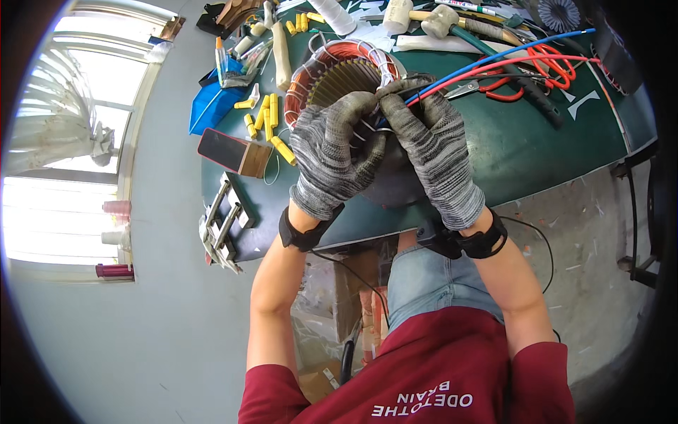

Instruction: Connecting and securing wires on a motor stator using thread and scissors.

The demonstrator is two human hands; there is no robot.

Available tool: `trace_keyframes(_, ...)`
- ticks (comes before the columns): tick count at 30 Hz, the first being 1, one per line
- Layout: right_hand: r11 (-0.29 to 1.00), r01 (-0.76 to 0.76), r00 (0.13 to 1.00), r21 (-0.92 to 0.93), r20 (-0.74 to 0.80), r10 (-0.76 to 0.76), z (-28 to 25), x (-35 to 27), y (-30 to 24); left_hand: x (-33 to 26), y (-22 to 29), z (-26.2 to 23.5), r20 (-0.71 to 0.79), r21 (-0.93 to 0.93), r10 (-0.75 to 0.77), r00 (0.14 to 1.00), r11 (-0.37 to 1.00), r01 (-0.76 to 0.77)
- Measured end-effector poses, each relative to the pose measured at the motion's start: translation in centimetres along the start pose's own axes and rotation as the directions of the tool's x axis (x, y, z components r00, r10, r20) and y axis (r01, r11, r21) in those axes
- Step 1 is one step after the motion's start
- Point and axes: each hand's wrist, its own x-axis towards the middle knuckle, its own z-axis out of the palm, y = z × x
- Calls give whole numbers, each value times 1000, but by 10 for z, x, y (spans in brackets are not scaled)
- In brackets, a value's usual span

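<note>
A motor stator (337, 79) stands on the green-topped bench, its red-brown copper windings bound with white cord round slots lined in tan. Both my hands wear grey knit gloves, stained dark at the fingers. My left hand (328, 157) curls round the stator's near edge, thumb low and forefinger up by the windings. Close beside it, my right hand (436, 145) is closed, pinching where the leads come out of the stator. From between its fingers a blue lead wire (494, 60) and a red lead wire (505, 68) stretch to the upper right. The fingers hide what lies exactly between them.
Yellow tube pieces (266, 116), a phone (224, 152) against a wooden block and a metal fixture (227, 215) lie on the left. A blue tray (214, 106) sits behind. Mallets (439, 21), red-handled scissors (487, 86) and a dark-handled tool (540, 100) lie at the back and right.
</note>
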Motion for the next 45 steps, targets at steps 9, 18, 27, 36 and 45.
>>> trace_keyframes(9,991,-113,992,74,59,109,-7,-5,-1,1,3,3,-83,65,54,995,997,-49)
trace_keyframes(18,958,-222,974,181,73,212,-4,-2,-7,2,-4,-1,-27,-11,143,989,990,-143)
trace_keyframes(27,817,-397,914,419,262,310,-15,-3,-6,8,-9,-3,-6,11,261,965,965,-261)
trace_keyframes(36,999,-35,952,-15,304,38,-21,-2,1,4,-5,-2,-22,-31,151,988,988,-151)
trace_keyframes(45,994,-96,971,-47,215,104,-20,2,4,5,-7,0,-30,-67,156,987,985,-158)
